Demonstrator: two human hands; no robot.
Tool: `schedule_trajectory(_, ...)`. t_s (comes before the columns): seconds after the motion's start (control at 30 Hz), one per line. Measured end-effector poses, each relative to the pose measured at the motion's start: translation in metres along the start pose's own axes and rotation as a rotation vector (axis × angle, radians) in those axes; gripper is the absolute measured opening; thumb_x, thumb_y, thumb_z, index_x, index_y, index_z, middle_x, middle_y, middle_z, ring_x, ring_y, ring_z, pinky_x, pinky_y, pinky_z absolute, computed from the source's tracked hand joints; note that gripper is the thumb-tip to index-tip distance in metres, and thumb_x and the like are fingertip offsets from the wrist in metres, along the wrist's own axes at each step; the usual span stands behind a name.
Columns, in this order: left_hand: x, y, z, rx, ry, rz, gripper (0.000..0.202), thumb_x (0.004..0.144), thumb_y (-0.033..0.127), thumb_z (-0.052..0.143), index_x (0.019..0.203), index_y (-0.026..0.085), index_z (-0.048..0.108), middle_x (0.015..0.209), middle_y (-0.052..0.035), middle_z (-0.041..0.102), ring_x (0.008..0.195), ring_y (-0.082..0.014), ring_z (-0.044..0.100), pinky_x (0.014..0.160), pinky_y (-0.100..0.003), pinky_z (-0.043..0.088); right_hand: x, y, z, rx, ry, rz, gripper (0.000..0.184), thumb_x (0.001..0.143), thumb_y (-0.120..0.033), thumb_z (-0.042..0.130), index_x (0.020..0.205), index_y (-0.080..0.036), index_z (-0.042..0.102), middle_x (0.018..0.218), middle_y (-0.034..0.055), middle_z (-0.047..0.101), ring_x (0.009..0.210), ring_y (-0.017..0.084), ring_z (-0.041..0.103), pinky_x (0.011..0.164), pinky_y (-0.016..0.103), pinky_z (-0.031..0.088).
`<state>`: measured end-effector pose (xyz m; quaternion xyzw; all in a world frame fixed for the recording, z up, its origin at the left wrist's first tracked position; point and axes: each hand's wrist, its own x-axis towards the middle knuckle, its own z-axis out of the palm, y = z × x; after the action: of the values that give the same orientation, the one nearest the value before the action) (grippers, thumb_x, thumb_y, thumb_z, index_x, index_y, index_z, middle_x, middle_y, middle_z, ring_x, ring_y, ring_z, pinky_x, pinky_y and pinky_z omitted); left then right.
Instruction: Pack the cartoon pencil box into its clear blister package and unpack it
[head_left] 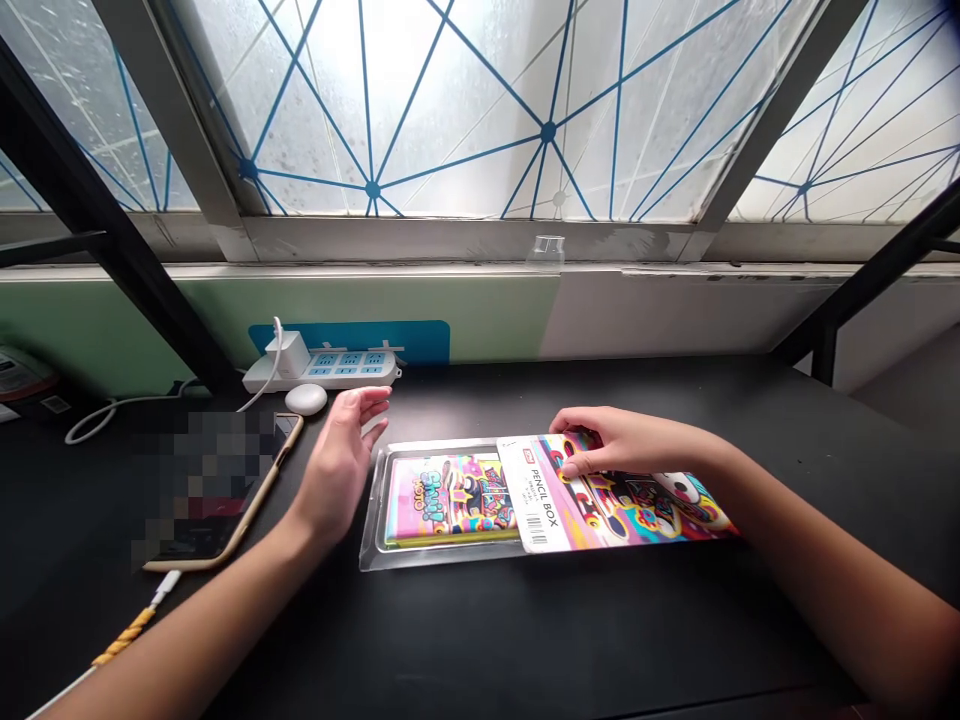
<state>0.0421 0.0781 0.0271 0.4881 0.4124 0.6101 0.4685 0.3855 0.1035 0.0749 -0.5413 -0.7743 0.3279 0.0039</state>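
A clear plastic tray (373,545) lies on the black desk with a colourful printed pencil box (450,495) inside it. Over the tray's right part is a bright cardboard sleeve (551,500) printed "PENCIL BOX", with a barcode. My right hand (607,440) grips this sleeve at its far edge, thumb on the printed face and fingers over the edge, their tips partly hidden. Just off the tray's left end, my left hand (346,450) is raised with loosely curved fingers apart, holding nothing.
To the left lies a phone (259,500) in a tan-edged case, its charging cable (124,635) running under my left forearm. Behind it are a white rounded case (306,399) and a power strip (352,370) with a plugged-in charger (287,353). Black frame bars (142,230) flank the desk.
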Motion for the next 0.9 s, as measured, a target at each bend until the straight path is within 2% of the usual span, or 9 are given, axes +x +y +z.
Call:
schedule_trajectory(0.1, -0.011, -0.002, 0.011, 0.035, -0.02, 0.074, 0.04, 0.104, 0.054, 0.034, 0.116, 0.024, 0.058, 0.137, -0.0087, 0.058, 0.136, -0.0246, 0.049, 0.117, -0.045, 0.035, 0.001, -0.008, 0.002, -0.014, 0.041, 0.002, 0.061, 0.072, -0.068, 0.074, 0.117, -0.026, 0.067, 0.116, 0.0062, 0.071, 0.101, 0.03, 0.065, 0.079, 0.034, 0.05)
schedule_trajectory(0.2, -0.017, -0.001, 0.015, 0.054, 0.021, 0.126, 0.041, 0.105, 0.054, 0.028, 0.118, 0.026, 0.056, 0.137, -0.0087, 0.057, 0.137, -0.0245, 0.048, 0.115, -0.044, 0.037, 0.011, -0.028, 0.012, -0.054, 0.058, -0.043, 0.061, 0.074, -0.07, 0.071, 0.117, -0.026, 0.067, 0.121, 0.0085, 0.069, 0.104, 0.031, 0.064, 0.082, 0.036, 0.05)
schedule_trajectory(0.4, -0.015, -0.001, 0.014, 0.065, 0.084, 0.131, 0.045, 0.104, 0.056, 0.021, 0.115, 0.027, 0.053, 0.134, -0.0084, 0.058, 0.133, -0.0253, 0.052, 0.11, -0.044, 0.041, 0.052, -0.105, 0.041, -0.312, 0.043, -0.21, 0.059, 0.084, -0.078, 0.055, 0.105, -0.025, 0.068, 0.109, 0.0093, 0.069, 0.089, 0.03, 0.065, 0.069, 0.036, 0.046)
schedule_trajectory(0.47, -0.011, -0.001, 0.01, 0.081, 0.105, 0.117, 0.045, 0.104, 0.055, 0.021, 0.116, 0.027, 0.053, 0.135, -0.0089, 0.058, 0.133, -0.0255, 0.051, 0.11, -0.044, 0.041, 0.062, -0.129, 0.047, -0.396, 0.025, -0.282, 0.054, 0.089, -0.073, 0.052, 0.102, -0.024, 0.069, 0.106, 0.0098, 0.07, 0.086, 0.029, 0.066, 0.071, 0.036, 0.045)
schedule_trajectory(0.53, -0.006, -0.001, 0.005, 0.112, 0.125, 0.059, 0.035, 0.102, 0.049, 0.03, 0.117, 0.026, 0.052, 0.138, -0.0092, 0.055, 0.134, -0.025, 0.05, 0.112, -0.043, 0.04, 0.066, -0.141, 0.049, -0.469, 0.072, -0.335, 0.052, 0.091, -0.069, 0.054, 0.107, -0.023, 0.069, 0.108, 0.0112, 0.07, 0.091, 0.03, 0.066, 0.079, 0.039, 0.045)
schedule_trajectory(0.6, -0.001, -0.001, 0.0, 0.152, 0.131, -0.022, 0.026, 0.095, 0.033, 0.044, 0.119, 0.025, 0.05, 0.14, -0.0097, 0.053, 0.136, -0.0245, 0.048, 0.112, -0.043, 0.04, 0.062, -0.137, 0.047, -0.509, 0.16, -0.349, 0.055, 0.09, -0.069, 0.057, 0.114, -0.021, 0.067, 0.114, 0.013, 0.07, 0.099, 0.032, 0.066, 0.088, 0.043, 0.044)
schedule_trajectory(0.7, 0.002, -0.002, -0.006, 0.188, 0.095, -0.125, 0.045, 0.078, 0.012, 0.05, 0.122, 0.024, 0.052, 0.14, -0.0115, 0.054, 0.136, -0.0266, 0.048, 0.109, -0.046, 0.042, 0.043, -0.104, 0.041, -0.465, 0.225, -0.294, 0.056, 0.09, -0.068, 0.056, 0.12, -0.022, 0.065, 0.121, 0.0125, 0.068, 0.103, 0.033, 0.064, 0.093, 0.047, 0.044)
schedule_trajectory(0.8, 0.002, -0.003, -0.006, 0.196, 0.034, -0.203, 0.057, 0.069, 0.005, 0.048, 0.122, 0.024, 0.057, 0.135, -0.0113, 0.058, 0.134, -0.0277, 0.052, 0.109, -0.05, 0.043, 0.021, -0.053, 0.036, -0.293, 0.221, -0.174, 0.054, 0.089, -0.07, 0.055, 0.124, -0.029, 0.063, 0.128, 0.0097, 0.066, 0.109, 0.035, 0.061, 0.09, 0.046, 0.047)
schedule_trajectory(0.9, 0.0, -0.005, -0.004, 0.163, 0.0, -0.228, 0.056, 0.069, 0.004, 0.048, 0.119, 0.025, 0.06, 0.132, -0.0088, 0.061, 0.129, -0.0253, 0.057, 0.111, -0.049, 0.042, 0.007, -0.016, 0.033, -0.098, 0.227, -0.122, 0.049, 0.095, -0.067, 0.048, 0.119, -0.027, 0.063, 0.125, 0.0103, 0.067, 0.108, 0.032, 0.063, 0.088, 0.042, 0.05)
